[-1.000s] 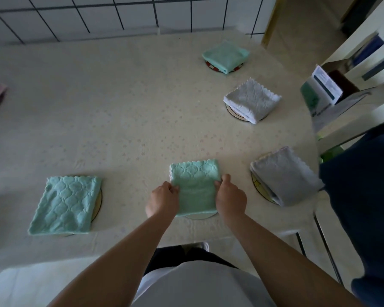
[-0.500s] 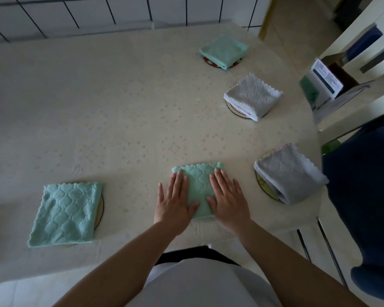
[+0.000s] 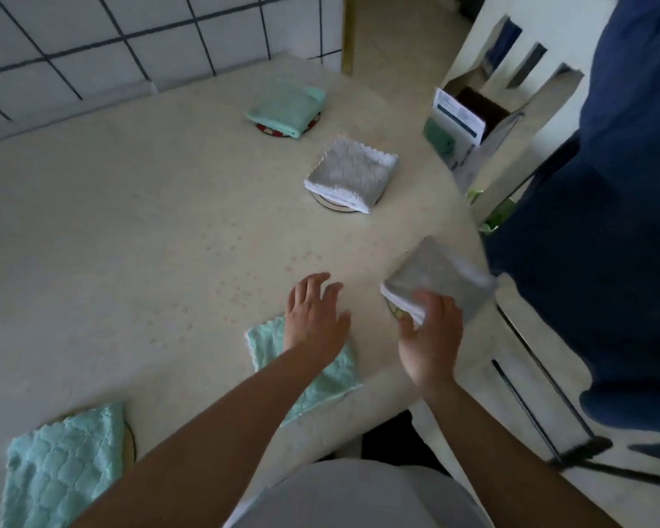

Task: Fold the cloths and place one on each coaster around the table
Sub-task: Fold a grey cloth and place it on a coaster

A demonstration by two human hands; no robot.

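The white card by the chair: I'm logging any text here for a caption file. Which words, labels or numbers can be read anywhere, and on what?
Card: dark band and faint printed lines, too blurred to read.
Green packet beside it: no legible text.
Cloths, coasters, tablecloth: no text seen.
So nothing here is readable.

Five folded cloths (image 3: 439, 283) on coasters (image 3: 334, 203).
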